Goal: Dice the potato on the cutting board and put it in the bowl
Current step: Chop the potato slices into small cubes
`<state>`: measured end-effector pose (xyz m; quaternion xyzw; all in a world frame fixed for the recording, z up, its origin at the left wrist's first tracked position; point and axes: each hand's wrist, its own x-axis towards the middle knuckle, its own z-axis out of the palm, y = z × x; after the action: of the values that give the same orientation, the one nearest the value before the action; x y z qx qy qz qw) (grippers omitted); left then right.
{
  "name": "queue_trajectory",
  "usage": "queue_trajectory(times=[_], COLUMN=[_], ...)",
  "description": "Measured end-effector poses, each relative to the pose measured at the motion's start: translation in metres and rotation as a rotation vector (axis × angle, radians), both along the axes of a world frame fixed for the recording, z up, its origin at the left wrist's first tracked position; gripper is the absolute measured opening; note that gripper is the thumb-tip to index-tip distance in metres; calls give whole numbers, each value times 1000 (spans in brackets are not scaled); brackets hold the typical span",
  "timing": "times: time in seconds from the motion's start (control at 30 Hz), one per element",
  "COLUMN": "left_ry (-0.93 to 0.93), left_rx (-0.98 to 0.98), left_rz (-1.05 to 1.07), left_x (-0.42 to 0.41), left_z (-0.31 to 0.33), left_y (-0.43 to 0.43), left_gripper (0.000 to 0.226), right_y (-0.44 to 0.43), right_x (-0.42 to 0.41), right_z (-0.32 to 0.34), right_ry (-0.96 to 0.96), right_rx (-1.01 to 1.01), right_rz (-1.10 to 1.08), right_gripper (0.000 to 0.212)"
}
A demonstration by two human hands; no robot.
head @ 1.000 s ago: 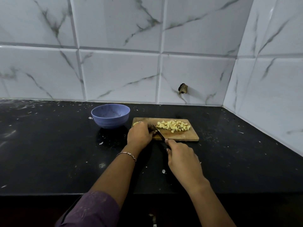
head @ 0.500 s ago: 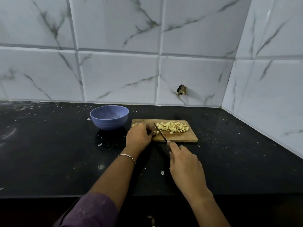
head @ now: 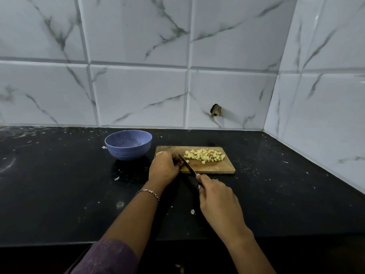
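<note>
Bowl (head: 128, 144) beside cutting board (head: 217, 168).

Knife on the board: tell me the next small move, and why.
Probably press the knife down for another slice: the left hand holds an uncut potato piece beside the blade, diced potato lies right, and the bowl looks empty.

Round blue-violet plastic bowl (head: 128, 144); tan wooden cutting board (head: 221, 168); pale yellow diced potato (head: 204, 154). Glossy black worktop (head: 59, 184), white-flecked. Grey-veined white marble wall tiles (head: 138, 95). Patterned purple sleeve (head: 106, 258).
</note>
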<state>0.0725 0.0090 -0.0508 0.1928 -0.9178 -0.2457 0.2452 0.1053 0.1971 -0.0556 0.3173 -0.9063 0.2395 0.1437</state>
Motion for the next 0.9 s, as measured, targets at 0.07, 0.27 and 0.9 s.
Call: queue_trajectory(times=[0.07, 0.27, 0.9], left_ry=[-2, -18, 16], left_rx=[2, 7, 25], left_rz=[2, 6, -2], left_x=[0, -1, 0], left_z=[1, 0, 0], left_y=[0, 0, 1], left_gripper=[15, 15, 17], right_y=[-2, -13, -2], right_x=[-2, -5, 5], right_z=[1, 4, -1], right_ry=[-7, -18, 17], right_rx=[-3, 23, 11], right_rz=[11, 9, -37], right_gripper=[40, 38, 46])
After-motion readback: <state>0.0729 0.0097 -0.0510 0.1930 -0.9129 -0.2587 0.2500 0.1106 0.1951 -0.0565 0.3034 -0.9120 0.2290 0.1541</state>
